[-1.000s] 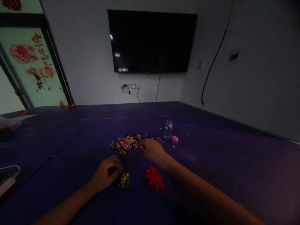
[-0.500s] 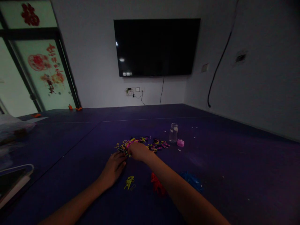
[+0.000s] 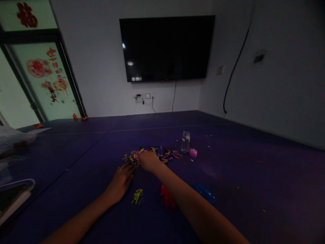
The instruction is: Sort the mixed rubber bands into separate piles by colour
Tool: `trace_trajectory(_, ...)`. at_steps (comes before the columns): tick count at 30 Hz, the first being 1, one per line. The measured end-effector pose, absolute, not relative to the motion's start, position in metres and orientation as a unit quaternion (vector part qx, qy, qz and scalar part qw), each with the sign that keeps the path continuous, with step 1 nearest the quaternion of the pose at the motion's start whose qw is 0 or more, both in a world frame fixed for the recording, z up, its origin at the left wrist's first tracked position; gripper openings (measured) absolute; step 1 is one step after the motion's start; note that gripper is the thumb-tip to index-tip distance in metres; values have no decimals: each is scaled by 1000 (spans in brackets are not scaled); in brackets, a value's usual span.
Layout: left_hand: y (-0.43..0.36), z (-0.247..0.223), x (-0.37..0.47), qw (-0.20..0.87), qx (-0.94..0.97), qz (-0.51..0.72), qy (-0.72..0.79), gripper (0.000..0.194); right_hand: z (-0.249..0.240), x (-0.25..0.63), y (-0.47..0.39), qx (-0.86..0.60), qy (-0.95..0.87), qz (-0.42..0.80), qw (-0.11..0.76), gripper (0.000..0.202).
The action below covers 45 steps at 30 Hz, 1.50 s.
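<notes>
A spread pile of small loop-shaped pieces [image 3: 169, 155], yellow, pink and dark, lies on the purple surface; whether they are clips or bands is too small to tell. Over its near middle, my right hand [image 3: 150, 161] is closed, fingertips down among the pieces and hidden behind the hand. My left hand [image 3: 122, 179] lies with fingers stretched out, its tips at the pile's near left edge. Closer to me is a small group of yellow loop pieces [image 3: 137, 196], apart from both hands. A red heap [image 3: 167, 196] is partly covered by my right forearm.
Behind that forearm lies a blue heap [image 3: 205, 194]. A clear bottle [image 3: 185, 144] stands upright right of the pile, with a pink cap-like piece [image 3: 193, 153] beside it. At left are a tablet-like object [image 3: 17, 200] and clear plastic wrapping [image 3: 12, 145]. Small white scraps dot the surface.
The view has shifted slightly, so everything sits a little further left and up. My right hand stays over the pile, and my left hand remains at its edge.
</notes>
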State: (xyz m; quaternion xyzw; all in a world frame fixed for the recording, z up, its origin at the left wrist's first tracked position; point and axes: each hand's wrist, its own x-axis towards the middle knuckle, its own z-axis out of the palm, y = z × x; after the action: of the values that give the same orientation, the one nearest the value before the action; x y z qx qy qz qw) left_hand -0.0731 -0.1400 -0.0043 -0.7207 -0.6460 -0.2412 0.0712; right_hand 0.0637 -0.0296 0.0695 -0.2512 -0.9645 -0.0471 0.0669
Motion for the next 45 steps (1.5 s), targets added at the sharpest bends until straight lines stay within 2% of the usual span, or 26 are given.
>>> trace_trajectory(6, -140, -5, -72, 83, -724, -306, -612, 34, 81, 73, -14, -278, -958, 5, 75, 24)
trace_trajectory(9, -141, 0, -70, 59, -707, -345, -615, 30, 84, 74, -10, -230, -968, 78, 59, 20)
trace_trajectory(15, -151, 23, -66, -61, -685, -385, -616, 27, 81, 70, -21, -110, -935, 313, -128, 17)
trace_trajectory(17, -154, 26, -64, -100, -687, -395, -601, 29, 80, 69, -26, -98, -918, 342, -178, 19)
trace_trajectory(20, -158, 28, -58, -137, -700, -407, -570, 28, 82, 71, -30, -87, -907, 358, -203, 19)
trace_trajectory(22, -161, 29, -53, -149, -720, -411, -539, 25, 86, 74, -29, -92, -911, 353, -194, 20)
trace_trajectory(25, -164, 29, -46, -152, -749, -404, -503, 23, 94, 81, -23, -137, -935, 302, -128, 21)
trace_trajectory(30, -166, 30, -41, -141, -768, -399, -480, 25, 105, 93, -7, -363, -929, 73, 21, 28)
trace_trajectory(33, -165, 30, -43, -123, -764, -400, -491, 26, 101, 99, 1, -410, -911, 42, 23, 36)
trace_trajectory(38, -162, 28, -46, -69, -747, -386, -538, 27, 88, 103, 6, -417, -907, 47, -25, 50)
trace_trajectory(45, -160, 27, -47, -27, -729, -366, -577, 25, 79, 103, 11, -418, -907, 43, -26, 49)
